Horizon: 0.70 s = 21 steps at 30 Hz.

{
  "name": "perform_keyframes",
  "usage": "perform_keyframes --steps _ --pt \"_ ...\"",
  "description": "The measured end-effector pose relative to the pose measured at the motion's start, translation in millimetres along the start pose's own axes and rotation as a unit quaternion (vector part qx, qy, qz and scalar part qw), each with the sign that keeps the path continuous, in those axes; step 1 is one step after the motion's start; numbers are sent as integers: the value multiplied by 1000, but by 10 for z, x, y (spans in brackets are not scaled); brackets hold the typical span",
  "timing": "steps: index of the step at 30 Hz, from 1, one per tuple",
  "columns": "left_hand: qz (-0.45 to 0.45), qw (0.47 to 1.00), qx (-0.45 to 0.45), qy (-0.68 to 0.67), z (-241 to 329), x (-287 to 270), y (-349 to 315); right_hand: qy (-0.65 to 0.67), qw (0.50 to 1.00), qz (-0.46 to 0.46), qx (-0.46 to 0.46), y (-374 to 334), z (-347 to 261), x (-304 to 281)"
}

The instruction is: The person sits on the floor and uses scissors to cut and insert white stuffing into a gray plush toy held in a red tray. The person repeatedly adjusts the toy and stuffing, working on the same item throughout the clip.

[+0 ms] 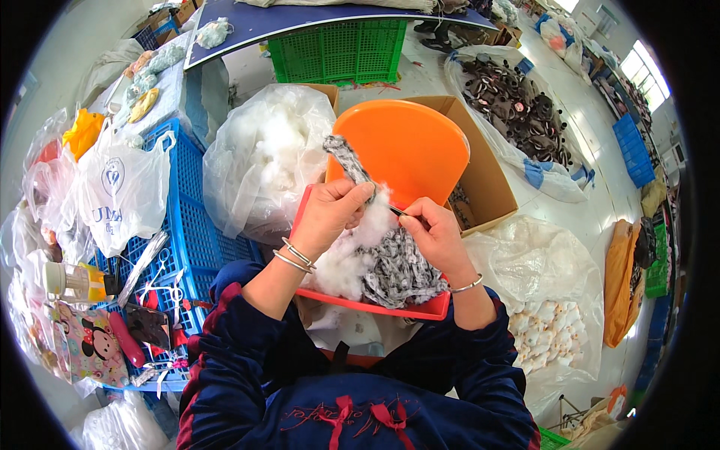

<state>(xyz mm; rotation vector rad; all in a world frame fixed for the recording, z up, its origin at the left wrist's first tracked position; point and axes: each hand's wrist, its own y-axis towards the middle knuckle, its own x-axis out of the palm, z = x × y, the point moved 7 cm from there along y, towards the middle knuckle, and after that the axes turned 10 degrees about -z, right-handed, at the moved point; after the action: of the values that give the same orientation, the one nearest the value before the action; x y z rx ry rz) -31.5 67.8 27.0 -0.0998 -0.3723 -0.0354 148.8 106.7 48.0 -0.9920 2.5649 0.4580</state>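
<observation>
My left hand is closed around a narrow grey-and-black plush piece, which sticks up past the thumb and looks tube-shaped. In my right hand I pinch a thin dark rod-like tool; its tip points at the plush piece, and its exact kind does not show. A tuft of white stuffing hangs between the two hands. Below them a red tray rests at my lap. It holds more loose stuffing on the left and a heap of similar grey plush pieces on the right.
An orange chair stands just ahead, before a cardboard box. Left of it bulges a clear bag of stuffing. Blue crates carry scissors and bags. On the right lie sacks of white pieces and dark pieces.
</observation>
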Motion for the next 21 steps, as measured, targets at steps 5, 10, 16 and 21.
perform_keyframes --steps 5,10,16,21 --pt "0 999 32 10 -13 27 1 17 1000 9 -6 7 11 25" --pt "54 998 23 36 47 -53 -10 33 999 11 4 1 -45 4" --pt "37 998 37 30 27 20 -25 7 1000 11 5 3 -48 19" --pt "15 995 75 61 -100 128 -18 130 991 7 21 -6 72 147"
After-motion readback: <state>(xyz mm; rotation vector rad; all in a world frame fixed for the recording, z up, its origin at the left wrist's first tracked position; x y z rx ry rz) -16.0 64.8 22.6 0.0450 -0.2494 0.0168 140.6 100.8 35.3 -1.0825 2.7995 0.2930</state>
